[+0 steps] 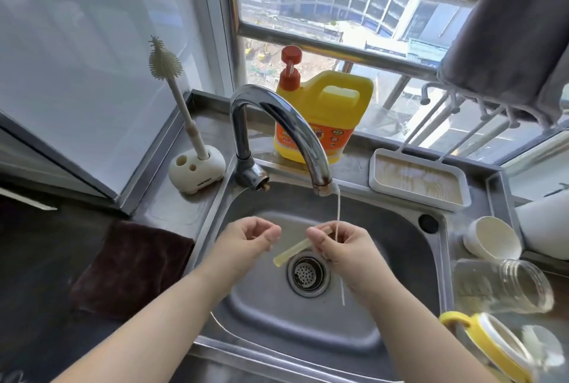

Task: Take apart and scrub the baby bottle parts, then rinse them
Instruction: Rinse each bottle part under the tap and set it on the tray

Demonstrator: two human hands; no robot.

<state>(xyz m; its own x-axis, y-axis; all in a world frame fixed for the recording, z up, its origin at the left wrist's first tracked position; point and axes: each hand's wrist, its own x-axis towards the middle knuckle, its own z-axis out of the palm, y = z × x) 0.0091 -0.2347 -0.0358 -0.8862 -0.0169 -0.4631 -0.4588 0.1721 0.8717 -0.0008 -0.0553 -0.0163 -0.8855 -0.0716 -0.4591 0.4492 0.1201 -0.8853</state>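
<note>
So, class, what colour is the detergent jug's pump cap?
Red-orange pump cap, clearest in the head view.

Both hands raised, left (251,236) curled, right (338,244) pinching.

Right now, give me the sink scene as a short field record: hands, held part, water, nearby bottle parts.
right hand: pinches straw over sink
left hand: fingers curled, holds nothing visible
water: thin stream from faucet, past right hand
bottle: lying on counter, right of sink
yellow collar: near bottle
brush: upright in stand

A home kitchen: steel sink (363,207), curved tap (277,114), dish-soap jug (326,111) on the windowsill.
</note>
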